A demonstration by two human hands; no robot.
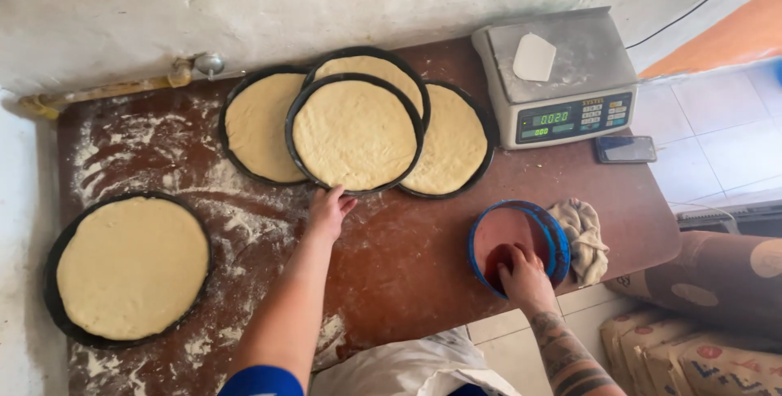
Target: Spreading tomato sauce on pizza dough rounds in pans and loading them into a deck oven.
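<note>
Right hand dips, fingers curled, into blue bowl. Left hand, open, touches top pan; the overlapping stack may slide if nudged.

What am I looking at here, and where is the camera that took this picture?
The camera sits on a person's head and looks down at their two bare hands; there is no machine. The left hand touches the rim of the top dough pan, one of four stacked and overlapping pans. A fifth pan of dough lies apart at the left. The right hand reaches into a blue bowl beside a crumpled cloth. On the floury brown table also stand a scale and a phone.
</note>
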